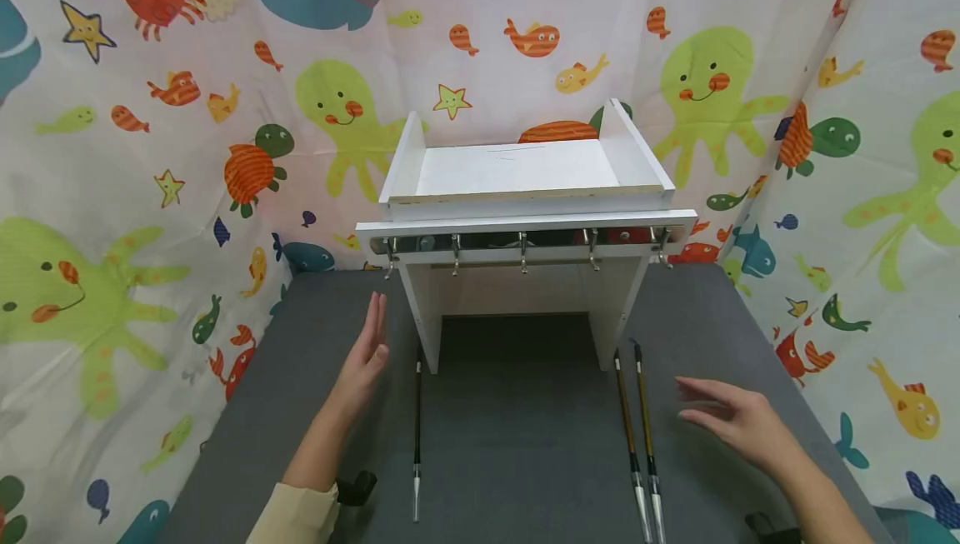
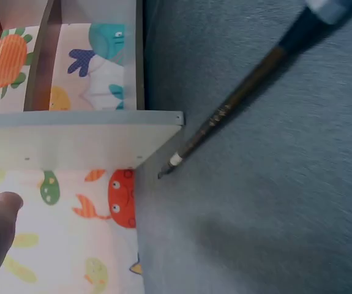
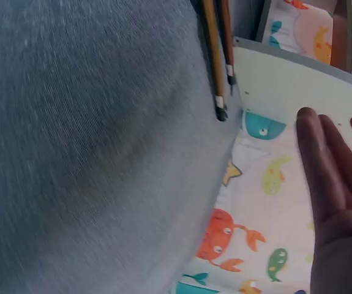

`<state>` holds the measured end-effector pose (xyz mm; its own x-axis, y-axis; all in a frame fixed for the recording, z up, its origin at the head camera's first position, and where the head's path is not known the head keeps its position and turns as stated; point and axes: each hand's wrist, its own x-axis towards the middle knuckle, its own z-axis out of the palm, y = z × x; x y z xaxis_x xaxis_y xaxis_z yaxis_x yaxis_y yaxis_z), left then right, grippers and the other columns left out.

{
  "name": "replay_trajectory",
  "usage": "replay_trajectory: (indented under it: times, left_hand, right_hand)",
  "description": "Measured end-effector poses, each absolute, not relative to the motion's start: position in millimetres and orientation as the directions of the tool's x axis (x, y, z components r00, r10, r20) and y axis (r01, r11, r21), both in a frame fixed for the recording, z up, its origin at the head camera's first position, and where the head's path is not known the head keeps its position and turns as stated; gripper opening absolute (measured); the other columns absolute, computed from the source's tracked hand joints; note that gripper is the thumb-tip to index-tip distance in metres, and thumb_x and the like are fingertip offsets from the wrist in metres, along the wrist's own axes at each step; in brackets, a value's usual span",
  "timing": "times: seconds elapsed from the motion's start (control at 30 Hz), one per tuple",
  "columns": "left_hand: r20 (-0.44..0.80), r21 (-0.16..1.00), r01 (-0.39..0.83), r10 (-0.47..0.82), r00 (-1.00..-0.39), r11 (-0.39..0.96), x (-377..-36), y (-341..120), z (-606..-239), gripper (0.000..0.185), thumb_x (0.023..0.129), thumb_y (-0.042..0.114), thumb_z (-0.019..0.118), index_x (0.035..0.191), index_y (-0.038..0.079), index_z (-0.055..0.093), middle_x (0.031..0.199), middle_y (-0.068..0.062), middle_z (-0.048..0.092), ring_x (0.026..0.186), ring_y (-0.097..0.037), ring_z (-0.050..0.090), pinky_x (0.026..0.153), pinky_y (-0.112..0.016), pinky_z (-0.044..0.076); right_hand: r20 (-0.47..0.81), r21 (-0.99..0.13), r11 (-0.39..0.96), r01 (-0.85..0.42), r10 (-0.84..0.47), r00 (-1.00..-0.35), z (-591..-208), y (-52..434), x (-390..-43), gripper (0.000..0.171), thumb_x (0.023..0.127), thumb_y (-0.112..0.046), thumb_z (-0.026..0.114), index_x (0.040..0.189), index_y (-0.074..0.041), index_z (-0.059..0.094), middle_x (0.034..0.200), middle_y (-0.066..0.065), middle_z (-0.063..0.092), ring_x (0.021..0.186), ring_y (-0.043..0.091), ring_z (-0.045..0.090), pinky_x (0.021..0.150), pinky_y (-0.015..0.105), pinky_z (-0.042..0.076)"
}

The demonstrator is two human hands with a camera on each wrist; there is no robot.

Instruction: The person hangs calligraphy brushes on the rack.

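A white shelf [image 1: 517, 169] with a row of several metal hooks [image 1: 523, 251] along its front stands on the grey cloth. Left of it hovers my left hand [image 1: 362, 373], fingers extended, holding nothing. One dark-handled brush [image 1: 417, 436] lies between that hand and the shelf's left side panel. At the right, my right hand [image 1: 738, 423] is apart from everything, its fingers slightly bent and nothing in them. Nearest to it are two brushes lying side by side, the outer brush [image 1: 647, 427] and the inner brush [image 1: 628, 427], with white tips toward me.
Grey cloth [image 1: 517, 461] covers the surface under the shelf and brushes. A curtain [image 1: 480, 19] printed with sea animals hangs behind and on both sides. Dark straps [image 1: 356, 490] sit at the wrists.
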<state>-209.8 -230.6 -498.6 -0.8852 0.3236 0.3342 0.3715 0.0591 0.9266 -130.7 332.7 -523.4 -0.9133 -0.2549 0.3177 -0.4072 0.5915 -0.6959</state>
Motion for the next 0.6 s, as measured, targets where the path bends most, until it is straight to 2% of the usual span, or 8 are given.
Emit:
replay_trajectory:
  times: [0.13, 0.3, 0.37, 0.53, 0.6]
  left_hand:
    - [0.381, 0.917, 0.398, 0.266, -0.885, 0.011, -221, -224, -497, 0.07, 0.108, 0.033, 0.046, 0.163, 0.03, 0.003, 0.171, 0.006, 0.007, 0.157, -0.029, 0.006, 0.121, -0.061, 0.014]
    - [0.396, 0.917, 0.397, 0.182, -0.9, -0.031, -232, -213, -496, 0.071, 0.107, 0.011, 0.05, 0.163, 0.027, 0.011, 0.169, -0.005, 0.016, 0.156, -0.025, 0.017, 0.117, -0.028, 0.033]
    - [0.4, 0.917, 0.397, 0.153, -0.904, -0.05, -234, -209, -495, 0.073, 0.105, 0.005, 0.053, 0.163, 0.027, 0.014, 0.168, -0.007, 0.02, 0.155, -0.024, 0.021, 0.117, -0.026, 0.033]
    - [0.417, 0.909, 0.415, 0.096, -0.904, -0.036, -241, -199, -497, 0.072, 0.099, -0.001, 0.06, 0.16, 0.02, 0.028, 0.166, -0.002, 0.028, 0.152, -0.019, 0.029, 0.119, -0.026, 0.031]
    - [0.423, 0.906, 0.422, 0.075, -0.903, -0.025, -244, -195, -497, 0.07, 0.098, -0.001, 0.063, 0.158, 0.018, 0.033, 0.165, -0.002, 0.03, 0.151, -0.017, 0.032, 0.116, -0.021, 0.034]
  right_hand:
    - [0.26, -0.762, 0.563, -0.319, -0.184, -0.948, -534, 328, -133, 0.043, 0.085, -0.006, 0.08, 0.126, -0.006, 0.069, 0.116, 0.021, 0.072, 0.099, -0.001, 0.07, 0.073, 0.016, 0.059]
    - [0.243, -0.784, 0.565, -0.255, -0.099, -0.965, -542, 322, -137, 0.04, 0.085, -0.004, 0.08, 0.124, -0.001, 0.069, 0.112, 0.022, 0.073, 0.097, 0.004, 0.072, 0.073, 0.015, 0.058]
    - [0.212, -0.797, 0.568, -0.204, -0.053, -0.976, -544, 319, -138, 0.04, 0.086, -0.006, 0.08, 0.124, -0.001, 0.069, 0.111, 0.02, 0.074, 0.094, 0.004, 0.072, 0.073, 0.015, 0.058]
    - [0.118, -0.791, 0.611, -0.016, 0.127, -0.985, -551, 311, -141, 0.044, 0.087, -0.021, 0.081, 0.125, -0.003, 0.069, 0.111, 0.016, 0.075, 0.087, -0.012, 0.065, 0.07, 0.011, 0.055]
    - [0.098, -0.802, 0.597, 0.039, 0.195, -0.976, -554, 306, -141, 0.045, 0.087, -0.023, 0.081, 0.125, -0.003, 0.069, 0.113, 0.017, 0.075, 0.084, -0.015, 0.063, 0.069, 0.01, 0.054]
